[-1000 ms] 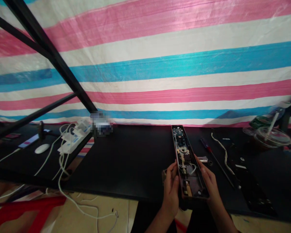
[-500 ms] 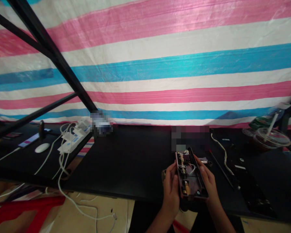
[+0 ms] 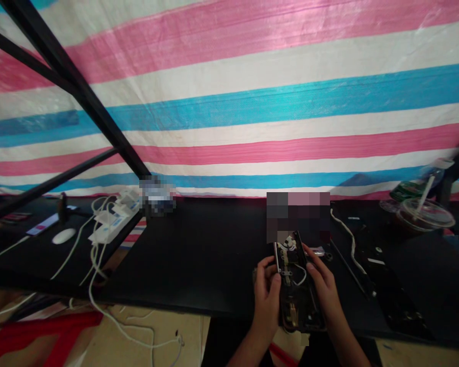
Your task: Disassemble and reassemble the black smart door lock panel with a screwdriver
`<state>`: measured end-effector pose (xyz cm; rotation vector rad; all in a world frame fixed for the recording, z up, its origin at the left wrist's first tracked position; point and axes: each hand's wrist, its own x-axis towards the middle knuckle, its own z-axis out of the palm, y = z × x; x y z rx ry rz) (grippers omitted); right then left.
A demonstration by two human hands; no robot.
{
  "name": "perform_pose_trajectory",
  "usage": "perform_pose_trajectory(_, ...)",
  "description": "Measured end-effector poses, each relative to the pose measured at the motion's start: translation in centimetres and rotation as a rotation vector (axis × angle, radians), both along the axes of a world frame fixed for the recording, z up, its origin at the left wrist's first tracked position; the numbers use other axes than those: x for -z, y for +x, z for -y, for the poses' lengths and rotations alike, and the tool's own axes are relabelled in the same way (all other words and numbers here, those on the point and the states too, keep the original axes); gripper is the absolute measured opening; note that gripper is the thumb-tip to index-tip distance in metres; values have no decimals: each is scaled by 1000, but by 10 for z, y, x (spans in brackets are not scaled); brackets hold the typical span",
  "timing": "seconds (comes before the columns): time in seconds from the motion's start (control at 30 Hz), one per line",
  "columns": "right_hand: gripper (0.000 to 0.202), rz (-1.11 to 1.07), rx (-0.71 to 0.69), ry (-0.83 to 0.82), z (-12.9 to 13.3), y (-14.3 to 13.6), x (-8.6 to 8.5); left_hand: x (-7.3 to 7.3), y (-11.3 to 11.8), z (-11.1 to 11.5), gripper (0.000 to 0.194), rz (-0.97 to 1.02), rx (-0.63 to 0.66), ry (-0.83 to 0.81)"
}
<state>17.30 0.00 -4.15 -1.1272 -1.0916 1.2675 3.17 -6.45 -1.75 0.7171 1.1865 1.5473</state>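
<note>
Between my two hands is an opened electronic device casing (image 3: 311, 300), a long dark shell with wires, a white cable loop and brass-coloured parts inside. My left hand (image 3: 266, 293) grips its left edge, thumb along the side. On the opposite edge, my right hand (image 3: 323, 280) is closed around the casing, fingers toward its far end. The casing is tilted, its open side facing me, near the table's front edge. Just beyond my right fingers lies a small clear packet (image 3: 318, 251). Part of the far end is hidden by a blurred patch.
On the right lie a beige cord (image 3: 352, 239), a thin dark rod (image 3: 350, 270), a flat black panel (image 3: 400, 306) and a lidded drink cup (image 3: 424, 216). At left are a white power strip (image 3: 112, 227), trailing cables, a mouse (image 3: 64, 236) and a phone (image 3: 42, 224). A striped sheet (image 3: 233, 117) hangs behind.
The casing has turned slightly and come lower, toward me, with both hands still on it. My left fingers have curled more at its edge. The whole view has shifted a little.
</note>
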Motion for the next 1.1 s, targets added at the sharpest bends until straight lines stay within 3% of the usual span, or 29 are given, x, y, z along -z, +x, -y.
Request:
perform_pose_trajectory(0.3,57,-32,-2,-28,-4,-1,-5,2,3,-2,39,-2,5,10)
perform_pose_trajectory(0.43,52,-33,-37,3,-4,-1,-2,3,3,-2,35,-37,-10,-4)
perform_pose_trajectory(0.67,51,62,21,31,-5,-2,8,6,4,-2,31,-127,-51,-12)
perform_pose_trajectory(0.87,51,57,26,17,-3,-3,9,4,4,-3,24,-239,-78,46)
perform_pose_trajectory(1.1,48,73,49,45,-2,-4,10,1,3,-5,20,-238,-75,34)
